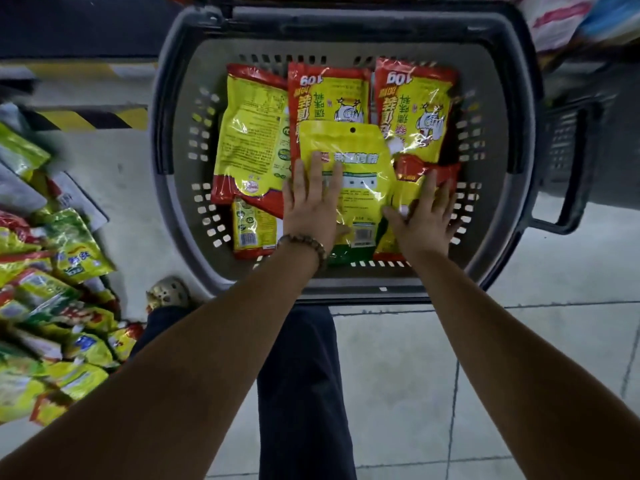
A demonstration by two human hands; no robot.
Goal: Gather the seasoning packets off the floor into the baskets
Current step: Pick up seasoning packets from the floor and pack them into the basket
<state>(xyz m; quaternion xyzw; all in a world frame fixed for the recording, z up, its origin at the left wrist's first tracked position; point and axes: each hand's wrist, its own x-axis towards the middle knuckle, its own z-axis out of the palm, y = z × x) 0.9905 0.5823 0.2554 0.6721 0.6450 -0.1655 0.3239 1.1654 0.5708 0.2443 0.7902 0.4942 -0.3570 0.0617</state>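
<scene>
A grey plastic basket (173, 140) stands on the floor in front of me with several yellow and red seasoning packets lying flat inside. On top in the middle lies a yellow packet with green print (360, 168). My left hand (313, 199), with a bead bracelet at the wrist, presses flat on that packet's left side, fingers straight. My right hand (427, 216) lies with spread fingers on a red and yellow packet (414, 174) at the basket's near right. A heap of loose packets (52, 306) covers the floor at the left.
A second grey basket (571, 161) sits partly in view at the right. Yellow and black hazard tape (86, 117) marks a step behind the heap. My dark trouser leg (301, 393) and a shoe (168, 294) are below the basket. Pale tiled floor (398, 375) spreads at lower right.
</scene>
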